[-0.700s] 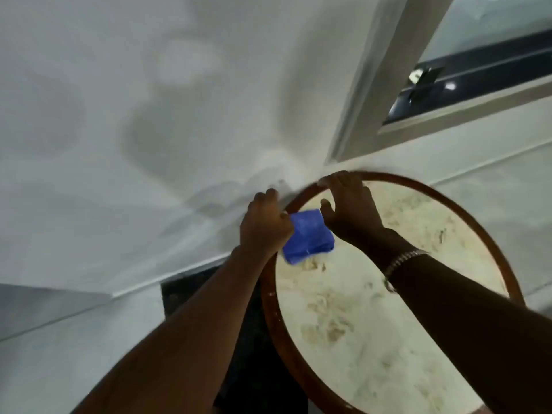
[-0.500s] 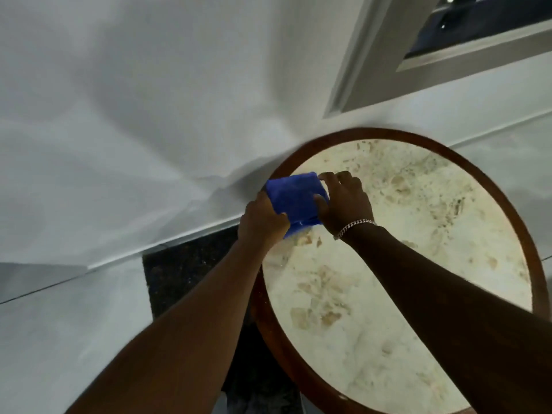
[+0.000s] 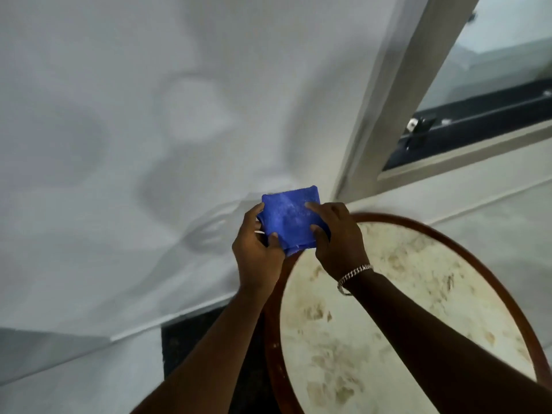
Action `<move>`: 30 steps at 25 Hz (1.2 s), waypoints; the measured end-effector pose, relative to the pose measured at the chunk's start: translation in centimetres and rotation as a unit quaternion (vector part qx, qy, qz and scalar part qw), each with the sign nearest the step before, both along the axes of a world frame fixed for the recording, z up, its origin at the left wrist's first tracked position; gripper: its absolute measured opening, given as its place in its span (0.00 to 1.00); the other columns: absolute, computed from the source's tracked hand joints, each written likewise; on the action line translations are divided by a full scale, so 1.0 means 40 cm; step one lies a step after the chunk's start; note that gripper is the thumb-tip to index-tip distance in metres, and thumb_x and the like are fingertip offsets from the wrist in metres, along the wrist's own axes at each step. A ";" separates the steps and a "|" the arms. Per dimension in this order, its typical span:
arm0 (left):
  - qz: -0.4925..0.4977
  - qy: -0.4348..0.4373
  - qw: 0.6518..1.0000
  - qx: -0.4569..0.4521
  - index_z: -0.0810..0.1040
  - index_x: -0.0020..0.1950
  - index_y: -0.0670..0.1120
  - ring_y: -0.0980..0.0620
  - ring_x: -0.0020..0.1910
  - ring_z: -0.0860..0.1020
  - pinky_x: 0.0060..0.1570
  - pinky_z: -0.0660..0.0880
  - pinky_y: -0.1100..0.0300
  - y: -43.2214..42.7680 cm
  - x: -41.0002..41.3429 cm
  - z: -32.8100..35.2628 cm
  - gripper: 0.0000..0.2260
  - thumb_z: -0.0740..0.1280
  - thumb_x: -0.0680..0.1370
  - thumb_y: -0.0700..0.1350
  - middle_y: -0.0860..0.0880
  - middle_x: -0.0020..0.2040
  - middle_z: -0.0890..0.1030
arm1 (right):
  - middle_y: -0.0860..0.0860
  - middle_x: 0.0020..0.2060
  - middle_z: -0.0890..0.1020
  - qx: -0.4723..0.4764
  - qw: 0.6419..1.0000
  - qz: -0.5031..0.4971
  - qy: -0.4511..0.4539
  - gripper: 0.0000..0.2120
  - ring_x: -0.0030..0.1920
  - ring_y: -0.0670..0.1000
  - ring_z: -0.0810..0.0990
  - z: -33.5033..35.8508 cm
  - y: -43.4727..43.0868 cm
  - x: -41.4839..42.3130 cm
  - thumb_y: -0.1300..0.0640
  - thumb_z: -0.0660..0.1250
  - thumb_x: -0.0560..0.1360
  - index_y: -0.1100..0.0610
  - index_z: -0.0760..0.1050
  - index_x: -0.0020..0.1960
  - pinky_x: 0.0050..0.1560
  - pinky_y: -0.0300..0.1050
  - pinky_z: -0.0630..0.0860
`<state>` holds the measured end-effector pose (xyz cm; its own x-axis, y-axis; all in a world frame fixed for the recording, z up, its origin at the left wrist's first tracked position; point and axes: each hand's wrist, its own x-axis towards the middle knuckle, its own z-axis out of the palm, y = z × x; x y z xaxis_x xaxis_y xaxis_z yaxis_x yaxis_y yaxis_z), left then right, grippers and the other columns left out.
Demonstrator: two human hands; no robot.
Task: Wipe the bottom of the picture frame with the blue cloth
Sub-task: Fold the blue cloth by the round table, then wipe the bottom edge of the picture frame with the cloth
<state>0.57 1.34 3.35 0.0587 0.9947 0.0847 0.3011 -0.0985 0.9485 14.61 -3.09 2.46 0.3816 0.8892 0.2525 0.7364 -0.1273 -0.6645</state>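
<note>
Your two hands cover the lower corners of the folded blue cloth (image 3: 289,221), and your right forearm hides part of the round bench (image 3: 403,309), whose near edge runs out of view. Your left hand (image 3: 257,255) and right hand (image 3: 339,239) each pinch the cloth, holding it up before the white wall (image 3: 119,144), above the bench's far rim. A window frame (image 3: 388,94) stands to the right; a bracelet (image 3: 354,276) circles your right wrist.

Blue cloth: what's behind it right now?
Behind the blue cloth, held by the left hand and right hand, is white wall. Its lower edge overlaps the round table's rim. No picture frame is visible.
</note>
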 end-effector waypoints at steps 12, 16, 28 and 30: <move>0.037 -0.063 0.888 0.454 0.74 0.67 0.42 0.64 0.52 0.77 0.49 0.80 0.65 0.160 -0.191 0.934 0.20 0.70 0.75 0.34 0.54 0.58 0.76 | 0.59 0.57 0.78 0.441 0.895 0.021 -0.067 0.17 0.59 0.43 0.72 0.925 0.179 -0.174 0.66 0.68 0.77 0.58 0.73 0.65 0.58 0.21 0.67; 0.053 -0.080 0.824 0.559 0.74 0.66 0.39 0.50 0.53 0.80 0.50 0.82 0.55 0.155 -0.242 1.189 0.19 0.69 0.76 0.33 0.46 0.58 0.79 | 0.57 0.56 0.77 0.568 0.817 0.047 -0.086 0.18 0.58 0.49 0.76 1.183 0.188 -0.221 0.66 0.69 0.76 0.57 0.72 0.64 0.57 0.35 0.75; 0.003 0.041 0.841 0.539 0.77 0.50 0.41 0.46 0.44 0.79 0.49 0.79 0.46 0.211 -0.343 1.419 0.09 0.70 0.71 0.34 0.43 0.47 0.80 | 0.64 0.69 0.73 0.539 0.772 -0.002 -0.338 0.20 0.71 0.65 0.69 1.382 0.334 -0.300 0.68 0.63 0.76 0.61 0.75 0.67 0.69 0.68 0.70; 0.036 0.135 0.757 0.638 0.78 0.48 0.40 0.42 0.43 0.79 0.45 0.77 0.47 0.233 -0.422 1.478 0.05 0.68 0.73 0.35 0.41 0.45 0.80 | 0.62 0.71 0.71 0.534 0.781 0.001 -0.324 0.19 0.74 0.64 0.66 1.362 0.353 -0.314 0.63 0.58 0.78 0.60 0.72 0.69 0.71 0.69 0.66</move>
<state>-16.31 10.65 62.45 0.1949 0.1136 0.9742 0.5157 -0.8567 -0.0033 2.05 11.02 56.93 -0.1351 0.0389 0.9901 0.9615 0.2464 0.1215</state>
